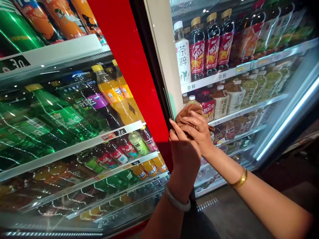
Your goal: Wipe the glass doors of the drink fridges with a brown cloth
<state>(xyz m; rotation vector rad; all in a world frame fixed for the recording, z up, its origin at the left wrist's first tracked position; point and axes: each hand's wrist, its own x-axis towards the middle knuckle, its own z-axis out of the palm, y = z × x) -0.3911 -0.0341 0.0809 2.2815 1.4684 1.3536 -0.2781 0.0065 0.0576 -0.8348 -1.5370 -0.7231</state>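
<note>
A crumpled brown cloth is bunched against the pale strip between two drink coolers. My right hand, with a gold bracelet at the wrist, is closed over the cloth and presses it there. Just below and to the left, my left hand wears a grey bangle. Its fingers curl at the black edge beside the pale strip, close to the cloth and the right hand. Part of the left fingers is hidden behind the hand itself.
To the left, a cooler with a red frame holds green soda bottles, orange drink bottles and cans on priced shelves. On the right, another cooler has rows of tea bottles and a bright light strip. Dark floor shows below.
</note>
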